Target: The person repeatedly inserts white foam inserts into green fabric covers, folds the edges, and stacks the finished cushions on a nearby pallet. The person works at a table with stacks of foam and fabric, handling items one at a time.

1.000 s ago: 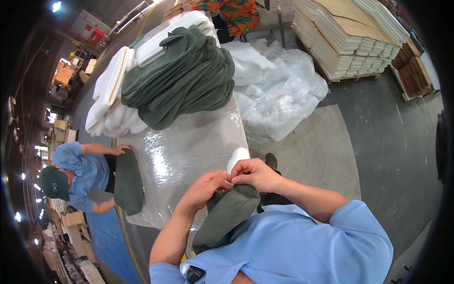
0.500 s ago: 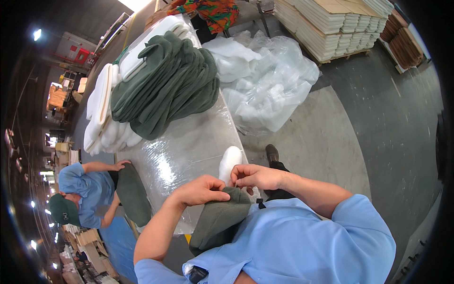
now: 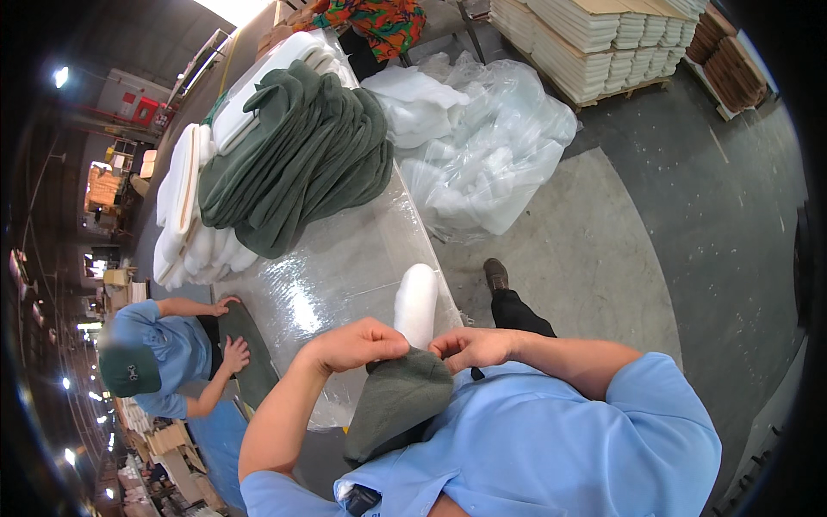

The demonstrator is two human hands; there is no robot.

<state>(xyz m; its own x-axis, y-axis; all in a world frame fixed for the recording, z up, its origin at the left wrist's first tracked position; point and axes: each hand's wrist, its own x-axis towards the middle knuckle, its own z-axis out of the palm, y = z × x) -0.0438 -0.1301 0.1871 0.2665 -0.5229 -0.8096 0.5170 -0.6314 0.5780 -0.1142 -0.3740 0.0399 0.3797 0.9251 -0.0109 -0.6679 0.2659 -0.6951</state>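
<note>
A dark green fabric cover (image 3: 398, 403) is held against the front of my body at the table's near edge. My left hand (image 3: 362, 343) pinches its upper edge between thumb and fingers. On the opposite side of that edge my right hand (image 3: 476, 346) is closed on the fabric too. Between both hands a rounded white padding piece (image 3: 417, 302) sticks out past the cover, over the table. How far it reaches inside the cover is hidden.
The plastic-covered table (image 3: 345, 254) bears a heap of green covers (image 3: 297, 159) and white padding (image 3: 179, 189). A clear bag of white filling (image 3: 508, 159) stands right of it. At left a co-worker (image 3: 164, 353) handles a green piece (image 3: 245, 345). Stacked white panels (image 3: 594, 52) stand far right.
My right hand has moved down and right onto the cover's edge, and more of the white padding shows. The co-worker's nearer hand has come onto their green piece.
</note>
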